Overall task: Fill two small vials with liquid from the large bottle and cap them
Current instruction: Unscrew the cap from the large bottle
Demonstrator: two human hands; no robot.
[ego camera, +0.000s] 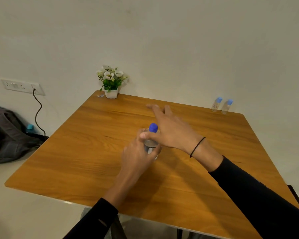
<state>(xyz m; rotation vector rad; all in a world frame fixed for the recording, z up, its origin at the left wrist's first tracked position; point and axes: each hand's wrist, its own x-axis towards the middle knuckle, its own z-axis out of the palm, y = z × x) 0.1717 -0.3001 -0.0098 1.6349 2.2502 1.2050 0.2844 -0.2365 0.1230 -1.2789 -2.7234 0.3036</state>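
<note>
A clear large bottle with a dark blue cap stands upright near the middle of the wooden table. My left hand is wrapped around its body. My right hand hovers just right of the cap with its fingers spread, the thumb lying against the bottle's neck, holding nothing. Two small clear vials, one beside the other, stand capped in light blue at the far right corner of the table, well away from both hands.
A white pot of artificial flowers stands at the table's far left corner beside a small wrapper. A grey backpack lies on the floor to the left, below a wall socket with a black cable.
</note>
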